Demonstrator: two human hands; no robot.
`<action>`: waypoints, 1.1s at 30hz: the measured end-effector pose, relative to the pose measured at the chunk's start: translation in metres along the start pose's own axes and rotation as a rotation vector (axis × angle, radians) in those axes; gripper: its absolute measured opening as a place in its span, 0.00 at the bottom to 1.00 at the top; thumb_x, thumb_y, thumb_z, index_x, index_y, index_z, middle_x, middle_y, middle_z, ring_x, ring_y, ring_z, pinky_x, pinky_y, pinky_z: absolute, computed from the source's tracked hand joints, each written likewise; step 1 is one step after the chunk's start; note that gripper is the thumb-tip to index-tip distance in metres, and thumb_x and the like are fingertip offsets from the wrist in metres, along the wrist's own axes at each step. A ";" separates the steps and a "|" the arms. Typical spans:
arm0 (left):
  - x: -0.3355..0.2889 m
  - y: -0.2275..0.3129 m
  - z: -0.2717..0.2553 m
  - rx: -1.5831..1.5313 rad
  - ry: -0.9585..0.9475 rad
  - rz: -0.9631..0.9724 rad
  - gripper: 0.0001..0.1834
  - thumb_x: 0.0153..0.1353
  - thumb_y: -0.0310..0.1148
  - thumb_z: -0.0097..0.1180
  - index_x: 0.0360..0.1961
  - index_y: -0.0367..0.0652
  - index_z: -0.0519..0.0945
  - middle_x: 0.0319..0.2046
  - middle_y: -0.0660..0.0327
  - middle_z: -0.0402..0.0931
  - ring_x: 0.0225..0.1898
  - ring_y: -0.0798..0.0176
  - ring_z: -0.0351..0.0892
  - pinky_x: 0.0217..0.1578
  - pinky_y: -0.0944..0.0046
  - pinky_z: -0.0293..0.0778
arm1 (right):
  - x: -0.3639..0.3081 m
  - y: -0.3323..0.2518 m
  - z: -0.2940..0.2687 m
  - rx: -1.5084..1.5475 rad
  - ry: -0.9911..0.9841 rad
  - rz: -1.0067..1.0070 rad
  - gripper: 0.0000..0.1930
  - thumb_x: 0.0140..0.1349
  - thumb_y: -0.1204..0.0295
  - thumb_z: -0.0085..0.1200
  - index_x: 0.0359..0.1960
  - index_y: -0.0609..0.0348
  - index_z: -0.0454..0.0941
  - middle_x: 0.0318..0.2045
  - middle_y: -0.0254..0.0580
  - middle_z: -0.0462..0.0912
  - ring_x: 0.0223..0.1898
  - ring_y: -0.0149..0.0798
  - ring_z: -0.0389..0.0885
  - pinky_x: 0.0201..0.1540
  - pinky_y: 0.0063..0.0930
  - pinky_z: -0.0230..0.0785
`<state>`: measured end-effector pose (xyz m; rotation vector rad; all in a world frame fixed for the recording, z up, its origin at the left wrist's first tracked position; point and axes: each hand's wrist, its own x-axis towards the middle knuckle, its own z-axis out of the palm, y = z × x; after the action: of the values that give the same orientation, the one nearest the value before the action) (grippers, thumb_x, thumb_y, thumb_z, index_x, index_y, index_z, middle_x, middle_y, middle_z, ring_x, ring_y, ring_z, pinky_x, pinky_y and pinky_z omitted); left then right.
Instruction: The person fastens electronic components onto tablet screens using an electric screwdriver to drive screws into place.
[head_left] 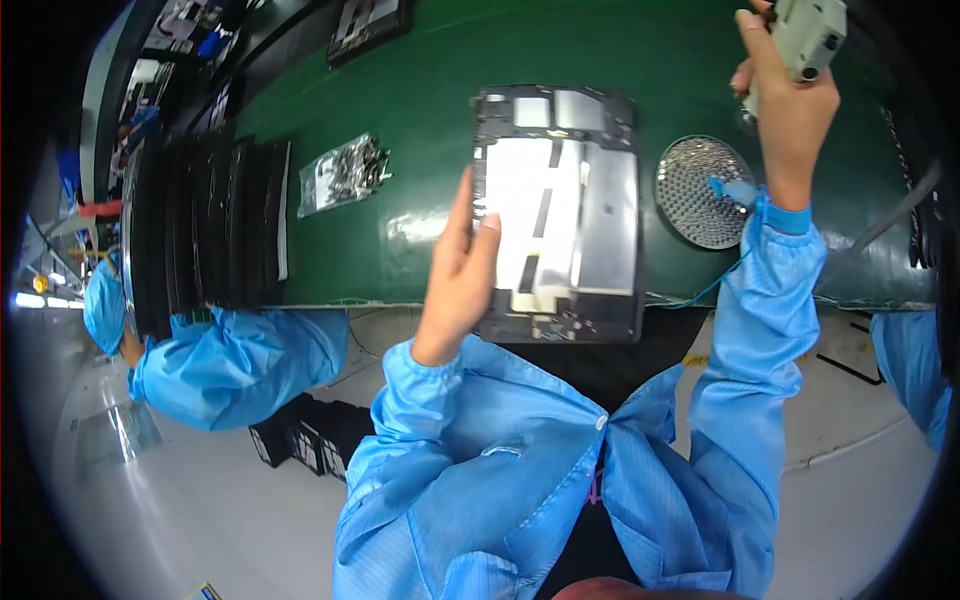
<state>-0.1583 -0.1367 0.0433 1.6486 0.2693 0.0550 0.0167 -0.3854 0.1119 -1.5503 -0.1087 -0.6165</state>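
A flat rectangular device panel [575,205] with a dark frame and silvery inner plates lies on the green work surface [420,100], reaching to its near edge. My left hand [462,268] rests on the panel's left edge, fingers straight and together, steadying it. My right hand [785,95] is raised at the far right and grips a grey power screwdriver [810,35], well beyond the panel. A blue wrist strap [738,190] with a thin cord sits at my right cuff.
A round perforated metal dish [690,200] lies right of the panel. A clear bag of small metal parts [343,172] sits to the left, beside a row of upright black trays [205,225]. Another person in blue [215,365] stands at my left. Black crates [300,440] stand on the floor.
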 end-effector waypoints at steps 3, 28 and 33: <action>-0.007 -0.015 0.003 0.071 0.001 0.125 0.33 0.75 0.31 0.46 0.75 0.30 0.51 0.62 0.52 0.70 0.50 0.71 0.70 0.54 0.71 0.66 | 0.001 0.009 -0.003 -0.035 -0.003 -0.047 0.12 0.65 0.72 0.60 0.46 0.65 0.80 0.23 0.33 0.79 0.14 0.24 0.72 0.16 0.20 0.61; 0.185 0.034 -0.203 0.501 -0.050 0.248 0.12 0.60 0.32 0.70 0.37 0.34 0.82 0.34 0.63 0.83 0.36 0.73 0.79 0.39 0.72 0.74 | 0.001 0.020 -0.003 -0.006 -0.076 -0.044 0.17 0.65 0.67 0.61 0.53 0.64 0.80 0.34 0.33 0.82 0.20 0.23 0.73 0.24 0.19 0.65; 0.154 0.061 -0.184 0.241 0.296 0.509 0.10 0.64 0.30 0.66 0.40 0.35 0.81 0.36 0.60 0.84 0.38 0.72 0.81 0.44 0.74 0.73 | -0.002 0.012 -0.005 0.099 -0.147 -0.033 0.17 0.63 0.68 0.62 0.51 0.64 0.81 0.35 0.33 0.84 0.19 0.22 0.73 0.22 0.19 0.65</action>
<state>-0.0358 0.0701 0.1025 1.9139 0.0736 0.6768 0.0189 -0.3906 0.1006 -1.4986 -0.2726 -0.5145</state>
